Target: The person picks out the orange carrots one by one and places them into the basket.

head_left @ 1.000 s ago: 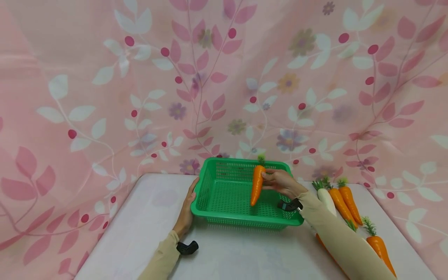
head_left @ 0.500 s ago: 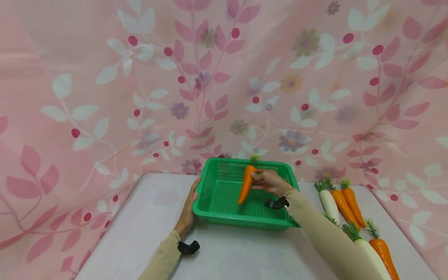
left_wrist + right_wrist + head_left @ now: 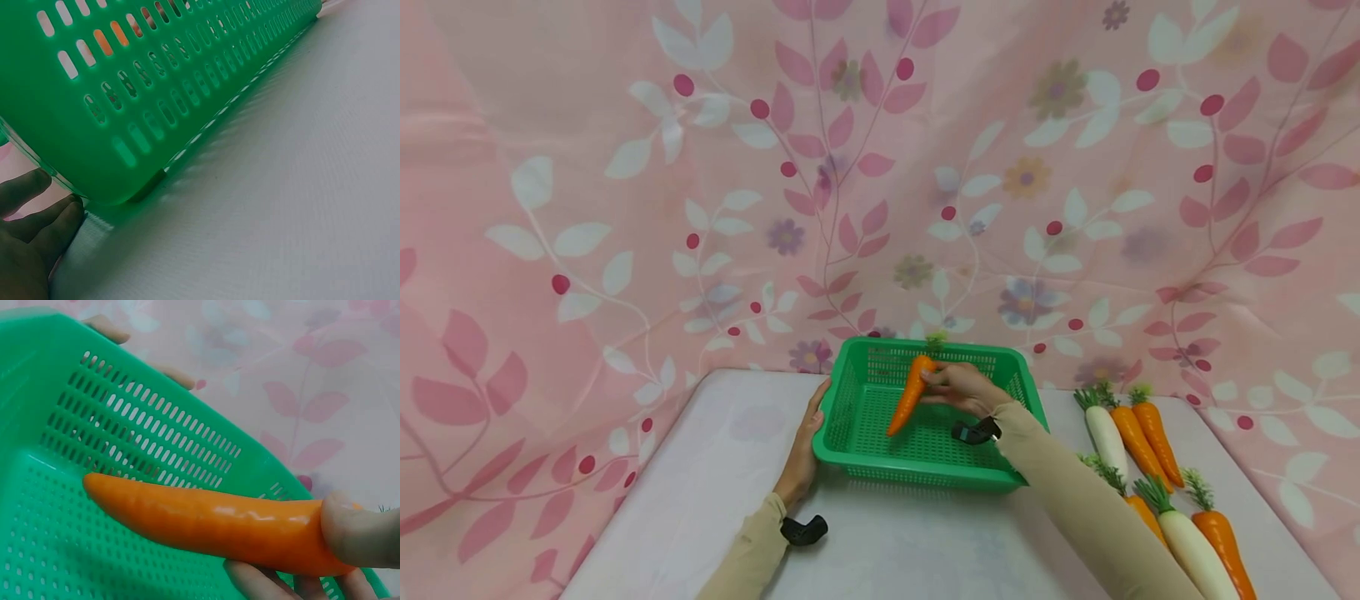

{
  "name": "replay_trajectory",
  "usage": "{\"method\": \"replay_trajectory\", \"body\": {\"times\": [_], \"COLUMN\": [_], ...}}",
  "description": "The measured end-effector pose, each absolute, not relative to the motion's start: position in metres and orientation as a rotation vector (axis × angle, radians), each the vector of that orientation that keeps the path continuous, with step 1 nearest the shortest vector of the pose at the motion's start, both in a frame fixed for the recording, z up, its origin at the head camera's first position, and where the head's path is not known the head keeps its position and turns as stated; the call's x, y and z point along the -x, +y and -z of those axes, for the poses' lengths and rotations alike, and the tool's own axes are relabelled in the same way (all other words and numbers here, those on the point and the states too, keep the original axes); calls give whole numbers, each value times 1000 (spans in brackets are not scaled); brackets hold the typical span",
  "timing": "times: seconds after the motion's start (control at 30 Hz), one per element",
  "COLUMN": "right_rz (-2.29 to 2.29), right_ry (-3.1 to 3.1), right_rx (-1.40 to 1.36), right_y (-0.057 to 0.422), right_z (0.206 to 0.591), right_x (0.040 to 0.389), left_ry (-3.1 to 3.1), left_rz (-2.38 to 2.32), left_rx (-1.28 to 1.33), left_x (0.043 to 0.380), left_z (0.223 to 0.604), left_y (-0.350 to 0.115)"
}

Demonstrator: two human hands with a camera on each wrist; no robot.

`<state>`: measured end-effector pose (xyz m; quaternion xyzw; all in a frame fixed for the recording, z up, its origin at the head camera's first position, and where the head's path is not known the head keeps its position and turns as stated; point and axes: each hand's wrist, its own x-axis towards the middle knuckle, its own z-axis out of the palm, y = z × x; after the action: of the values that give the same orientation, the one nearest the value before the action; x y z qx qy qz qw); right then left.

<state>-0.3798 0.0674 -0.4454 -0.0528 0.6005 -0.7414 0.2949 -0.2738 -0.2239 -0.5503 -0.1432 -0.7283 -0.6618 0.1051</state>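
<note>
In the head view my right hand (image 3: 964,387) pinches an orange carrot (image 3: 912,395) near its leafy top, thumb on one side and fingers on the other. The carrot slants over the inside of a green slotted basket (image 3: 917,477), tip toward the front left. The right wrist view shows the carrot (image 3: 212,519) lying across the thumb (image 3: 359,531) and fingers, above the basket floor. My left hand (image 3: 805,437) lies along the outside of the basket's left end, fingers fairly straight against the rim. Its fingertips (image 3: 62,215) touch the basket's edge (image 3: 94,169) in the left wrist view.
On the table's right side lie white radishes (image 3: 1107,437) and several more carrots (image 3: 1157,435), all with green tops. The right sleeve (image 3: 1075,500) passes close to them. A white cloth covers the table (image 3: 880,550). Behind it hangs a pink floral curtain (image 3: 880,183).
My right hand has carried the carrot leftward across the basket, and the carrot has tilted further. More of the radishes and carrots shows at the right. My left hand keeps its place.
</note>
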Motion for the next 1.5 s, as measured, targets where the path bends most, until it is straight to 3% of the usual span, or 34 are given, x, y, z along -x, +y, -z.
{"method": "replay_trajectory", "body": {"times": [1.5], "right_rz": [1841], "right_ry": [1580], "right_rx": [187], "right_y": [26], "right_z": [448], "right_x": [393], "left_ry": [-2162], "left_rz": [1964], "left_rx": [412], "left_x": [273], "left_z": [546], "left_y": [-211]}}
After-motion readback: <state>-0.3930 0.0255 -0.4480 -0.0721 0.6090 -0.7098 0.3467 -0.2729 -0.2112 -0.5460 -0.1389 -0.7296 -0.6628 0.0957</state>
